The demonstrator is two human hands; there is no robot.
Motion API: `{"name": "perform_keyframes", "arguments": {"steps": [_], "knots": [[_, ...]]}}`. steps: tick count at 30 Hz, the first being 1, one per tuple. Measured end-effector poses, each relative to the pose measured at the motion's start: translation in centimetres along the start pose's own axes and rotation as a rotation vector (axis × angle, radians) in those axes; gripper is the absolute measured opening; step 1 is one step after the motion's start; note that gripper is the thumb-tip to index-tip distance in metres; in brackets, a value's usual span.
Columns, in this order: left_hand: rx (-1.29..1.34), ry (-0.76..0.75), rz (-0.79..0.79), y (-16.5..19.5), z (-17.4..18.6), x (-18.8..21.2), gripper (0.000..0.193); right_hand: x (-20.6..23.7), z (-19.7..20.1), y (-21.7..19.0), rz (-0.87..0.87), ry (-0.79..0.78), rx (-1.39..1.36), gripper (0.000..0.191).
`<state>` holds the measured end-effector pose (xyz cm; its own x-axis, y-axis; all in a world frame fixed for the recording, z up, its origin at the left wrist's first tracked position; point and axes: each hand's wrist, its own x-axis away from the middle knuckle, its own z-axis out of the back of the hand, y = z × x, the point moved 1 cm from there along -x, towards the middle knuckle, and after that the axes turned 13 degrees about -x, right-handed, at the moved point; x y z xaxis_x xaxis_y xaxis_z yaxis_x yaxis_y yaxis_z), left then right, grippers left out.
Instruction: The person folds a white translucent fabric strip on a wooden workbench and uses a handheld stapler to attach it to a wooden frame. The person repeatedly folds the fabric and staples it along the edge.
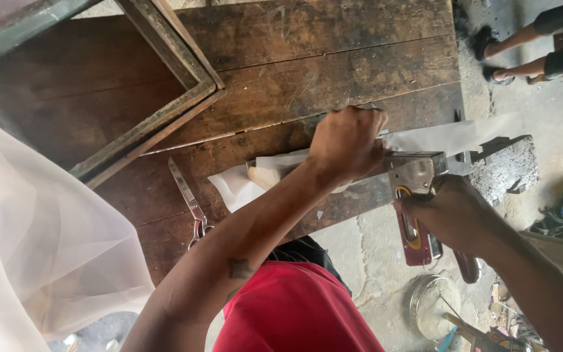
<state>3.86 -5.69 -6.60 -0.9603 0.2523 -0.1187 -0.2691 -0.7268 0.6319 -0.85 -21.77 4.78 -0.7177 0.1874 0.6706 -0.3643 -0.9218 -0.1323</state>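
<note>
Left hand: the left hand (346, 140) is pressing down as a closed fist on a wooden strip (360, 171), with white mesh fabric (444, 138) lying over the strip beneath the knuckles.
Right hand: the right hand (447, 212) is gripping the handle of a red and metal staple gun (415, 202), fingers wrapped tight round it.
Hands together: the two hands are sitting apart but near each other, the fist just beside the metal head of the staple gun.
Staple gun: its head is resting against the wooden strip at the near edge of the worktop (333, 65), and its handle is hanging down past the edge, over the floor.
Mesh fabric: it is running along the strip from a loose folded end (236, 189) out to the far end, where it is sticking past the worktop.
Scissors: a pair of scissors (189, 202) with a reddish handle is lying on the worktop planks, well apart from the fist, blades pointing away.
Frame: a weathered wooden frame (164, 111) is lying on the dark planks, its corner pointing toward the fist.
Sheer cloth: a big fold of pale sheer cloth (40, 254) is filling the lower corner nearest the camera.
Other person: someone's legs and dark shoes (496, 58) are showing on the concrete floor beyond the worktop.
</note>
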Motion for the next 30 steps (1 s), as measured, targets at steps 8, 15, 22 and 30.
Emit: {"name": "perform_keyframes", "arguments": {"steps": [8, 15, 22, 30], "knots": [[-0.066, -0.013, -0.05, -0.8, -1.2, -0.3, 0.023, -2.1, -2.9, 3.5, 0.127, 0.142, -0.193, 0.032], [-0.087, -0.084, -0.004, -0.6, -0.5, -0.4, 0.033, -1.4, -3.6, 14.6, 0.075, -0.225, -0.572, 0.053], [0.003, 0.028, 0.007, -0.7, 0.6, 0.4, 0.037, -10.1, -15.1, 18.7, 0.14, 0.018, -0.205, 0.051], [-0.257, -0.162, 0.117, 0.1, 1.9, 0.5, 0.033, -16.1, -21.5, 13.4, 0.742, 0.387, -0.022, 0.055]]}}
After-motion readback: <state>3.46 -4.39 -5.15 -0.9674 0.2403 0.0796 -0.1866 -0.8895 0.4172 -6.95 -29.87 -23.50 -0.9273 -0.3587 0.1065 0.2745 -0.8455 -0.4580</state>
